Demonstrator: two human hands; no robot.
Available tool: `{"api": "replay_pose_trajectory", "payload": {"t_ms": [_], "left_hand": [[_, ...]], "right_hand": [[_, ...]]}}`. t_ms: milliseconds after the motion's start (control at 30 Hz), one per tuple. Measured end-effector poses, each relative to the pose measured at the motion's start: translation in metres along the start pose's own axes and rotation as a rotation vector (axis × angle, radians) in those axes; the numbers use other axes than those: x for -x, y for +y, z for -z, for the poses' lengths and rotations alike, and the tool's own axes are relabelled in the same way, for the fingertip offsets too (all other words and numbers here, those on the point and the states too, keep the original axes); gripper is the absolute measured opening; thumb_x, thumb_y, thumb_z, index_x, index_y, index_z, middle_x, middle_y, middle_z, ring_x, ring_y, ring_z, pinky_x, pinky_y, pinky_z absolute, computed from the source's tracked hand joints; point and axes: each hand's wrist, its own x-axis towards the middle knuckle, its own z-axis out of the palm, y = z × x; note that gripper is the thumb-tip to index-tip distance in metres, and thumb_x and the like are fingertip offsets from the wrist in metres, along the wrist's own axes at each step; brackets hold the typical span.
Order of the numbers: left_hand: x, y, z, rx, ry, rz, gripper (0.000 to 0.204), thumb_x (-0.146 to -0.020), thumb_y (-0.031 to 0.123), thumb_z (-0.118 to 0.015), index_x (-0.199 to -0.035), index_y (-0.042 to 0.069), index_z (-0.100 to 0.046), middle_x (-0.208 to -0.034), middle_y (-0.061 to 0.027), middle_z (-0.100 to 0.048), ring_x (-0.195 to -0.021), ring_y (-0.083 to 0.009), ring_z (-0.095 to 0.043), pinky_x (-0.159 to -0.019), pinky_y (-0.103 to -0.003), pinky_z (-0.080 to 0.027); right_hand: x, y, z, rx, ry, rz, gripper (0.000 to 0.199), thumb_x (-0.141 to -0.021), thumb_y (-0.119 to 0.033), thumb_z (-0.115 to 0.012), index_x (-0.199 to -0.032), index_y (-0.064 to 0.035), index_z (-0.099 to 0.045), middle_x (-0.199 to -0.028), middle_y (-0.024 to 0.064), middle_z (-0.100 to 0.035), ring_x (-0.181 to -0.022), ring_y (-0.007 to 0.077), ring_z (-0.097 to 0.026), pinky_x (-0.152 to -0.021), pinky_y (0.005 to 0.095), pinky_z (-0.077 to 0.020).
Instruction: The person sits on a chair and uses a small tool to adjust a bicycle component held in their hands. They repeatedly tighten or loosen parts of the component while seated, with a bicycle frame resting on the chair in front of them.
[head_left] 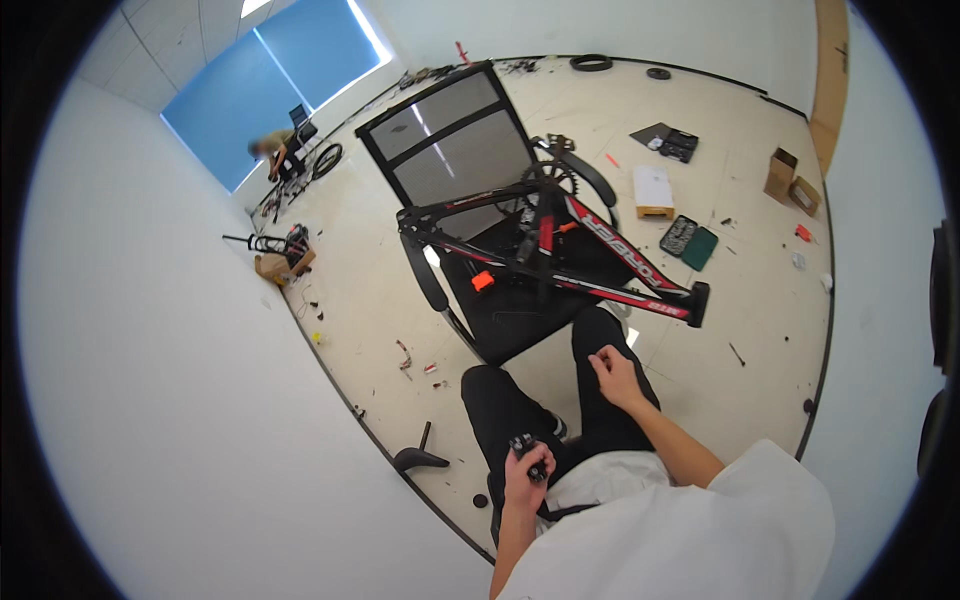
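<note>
My left hand [526,484] is wrapped round a small, blocky black bicycle part [527,446] above my left thigh. Its exact kind is hard to make out, and the fingers cover some of it. Over my right thigh my right hand [617,378] is closed, thumb and fingertips together; whatever they may pinch is too small to see. In front of my knees a black and red bicycle frame [610,240] lies across a black mesh office chair [455,135]. A crankset with a chainring [552,180] sits on the frame's far side. An orange object [483,281] lies on the seat.
At right lie a white box [653,187], a green case [700,249], a black tool case [680,146] and cardboard boxes [781,174]. A saddle on its post [420,458] lies lower left, near the wall. A suspension fork [265,243] and another person [285,158] are farther left.
</note>
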Motion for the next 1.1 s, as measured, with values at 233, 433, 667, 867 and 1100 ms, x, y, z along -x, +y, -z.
{"api": "replay_pose_trajectory", "payload": {"t_ms": [233,433,667,867,1100], "left_hand": [[0.008,-0.002,-0.051,-0.004,-0.229,-0.077,0.008,-0.079,0.001,-0.06,-0.08,0.001,-0.052,-0.067,-0.0081,-0.054,-0.057,-0.0169,-0.051,-0.052,-0.029,-0.042],[0.013,-0.016,-0.047,-0.08,-0.295,-0.105,0.011,-0.082,0.002,-0.063,-0.084,0.002,-0.053,-0.071,-0.0076,-0.053,-0.063,-0.0189,-0.054,-0.051,-0.03,-0.042],[-0.001,-0.018,-0.023,0.112,-0.087,0.041,0.01,-0.086,0.009,-0.056,-0.082,0.003,-0.049,-0.074,-0.0086,-0.053,-0.066,-0.0176,-0.051,-0.052,-0.027,-0.042],[0.009,-0.014,-0.02,0.03,-0.198,-0.078,0.012,-0.084,0.004,-0.058,-0.093,-0.001,-0.052,-0.083,-0.011,-0.056,-0.075,-0.021,-0.056,-0.063,-0.03,-0.048],[0.012,-0.012,-0.033,-0.134,-0.186,-0.183,0.016,-0.084,0.001,-0.064,-0.096,0.001,-0.054,-0.085,-0.0084,-0.058,-0.077,-0.0181,-0.059,-0.068,-0.031,-0.052]], "right_hand": [[0.055,-0.033,0.037,-0.179,-0.194,0.022,0.022,-0.093,-0.021,-0.061,-0.089,-0.0006,-0.056,-0.06,0.0068,-0.056,-0.039,0.0137,-0.052,-0.037,0.0294,-0.0381],[0.042,-0.03,0.069,-0.181,-0.338,0.004,0.019,-0.089,-0.015,-0.064,-0.094,-0.0042,-0.048,-0.057,0.0046,-0.051,-0.035,0.013,-0.048,-0.032,0.0287,-0.0353],[0.078,-0.025,0.023,0.124,-0.754,0.3,0.026,-0.092,-0.025,-0.058,-0.095,0.0009,-0.059,-0.069,0.0105,-0.064,-0.046,0.0171,-0.061,-0.046,0.0304,-0.0483],[0.093,-0.041,0.02,-0.043,-0.761,0.023,0.025,-0.095,-0.021,-0.048,-0.094,0.0007,-0.06,-0.074,0.0116,-0.065,-0.062,0.019,-0.063,-0.058,0.033,-0.0491],[0.096,-0.076,0.027,-0.343,-0.741,-0.099,0.031,-0.1,-0.029,-0.044,-0.095,-0.0011,-0.057,-0.077,0.0061,-0.057,-0.071,0.0141,-0.052,-0.065,0.028,-0.0428]]}}
